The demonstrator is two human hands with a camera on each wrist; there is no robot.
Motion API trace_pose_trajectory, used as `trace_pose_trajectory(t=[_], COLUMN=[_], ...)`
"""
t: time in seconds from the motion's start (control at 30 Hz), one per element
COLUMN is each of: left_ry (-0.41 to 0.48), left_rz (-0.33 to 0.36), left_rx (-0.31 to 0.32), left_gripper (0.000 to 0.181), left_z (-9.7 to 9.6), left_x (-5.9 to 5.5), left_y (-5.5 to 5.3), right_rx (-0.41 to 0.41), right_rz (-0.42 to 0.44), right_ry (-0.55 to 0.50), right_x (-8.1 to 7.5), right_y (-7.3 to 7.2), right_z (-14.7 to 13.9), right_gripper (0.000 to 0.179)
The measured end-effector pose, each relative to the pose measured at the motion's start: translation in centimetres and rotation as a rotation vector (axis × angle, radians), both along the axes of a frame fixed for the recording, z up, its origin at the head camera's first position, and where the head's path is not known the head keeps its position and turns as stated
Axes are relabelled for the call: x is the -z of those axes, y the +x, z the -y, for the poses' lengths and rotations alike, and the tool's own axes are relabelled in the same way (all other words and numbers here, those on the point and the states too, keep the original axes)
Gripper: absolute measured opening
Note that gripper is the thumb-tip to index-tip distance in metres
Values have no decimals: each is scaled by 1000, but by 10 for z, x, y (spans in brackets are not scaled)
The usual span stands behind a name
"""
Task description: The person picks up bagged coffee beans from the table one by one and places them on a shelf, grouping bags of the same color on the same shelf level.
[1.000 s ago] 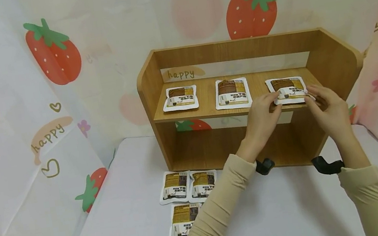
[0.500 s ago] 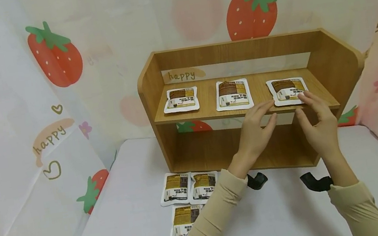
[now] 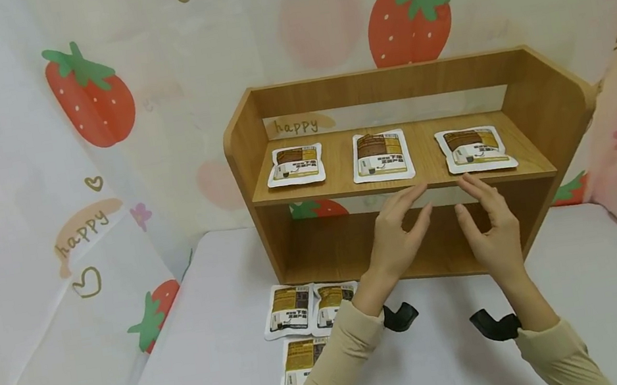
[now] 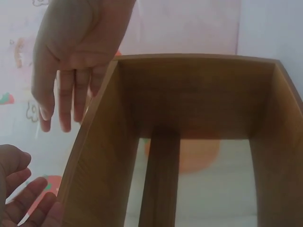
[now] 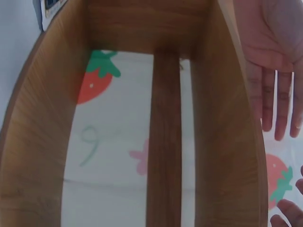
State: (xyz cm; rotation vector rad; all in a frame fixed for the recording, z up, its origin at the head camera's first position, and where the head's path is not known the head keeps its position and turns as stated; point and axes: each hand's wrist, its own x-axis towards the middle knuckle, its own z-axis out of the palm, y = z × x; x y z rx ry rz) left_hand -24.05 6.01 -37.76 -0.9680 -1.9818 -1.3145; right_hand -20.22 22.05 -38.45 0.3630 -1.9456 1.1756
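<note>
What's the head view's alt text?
Left hand and right hand, empty, in front of a wooden shelf with three pouches on its upper level; three more pouches lie on the white table, two partly hidden by a sleeve.

My left forearm (image 3: 334, 367) slants forward and to the right; my right forearm (image 3: 557, 355) angles forward and to the left. My left hand (image 3: 393, 239) and my right hand (image 3: 494, 234) stand apart, roughly level, their palms turned toward each other. On each, the fingers stretch loosely forward, and a gap shows between them and the thumb.
</note>
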Motion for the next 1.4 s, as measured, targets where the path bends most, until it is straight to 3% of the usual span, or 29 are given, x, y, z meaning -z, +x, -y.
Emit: trace_pose_trajectory(t=[0.13,0.4,0.63,0.77,1.0,1.2,1.4], left_ry=[3,4,-13,-42,-74,-122,-195], left_rz=[2,47,124,171,221,313,373], left_rx=[-1,3,16,15,-9,-22,-7], left_gripper=[36,36,37,38,40,42,44], left_z=[6,17,28,40,63,84,98], left_x=[5,24,40,51,70,83,92], left_y=[4,15,19,24,30,36,45], right_rx=[-38,-53,-84,-117,-186,-216,-290], right_rz=[9,137,204,235,292,357,376], right_ry=[-11,-1,-4,18,31,81,84], right_x=[9,25,13,18,33,47,81], right_y=[4,13,33,37,40,43,36], right_z=[7,23,45,53,62,68,72], right_gripper=[43,43,41,41,43,45,46])
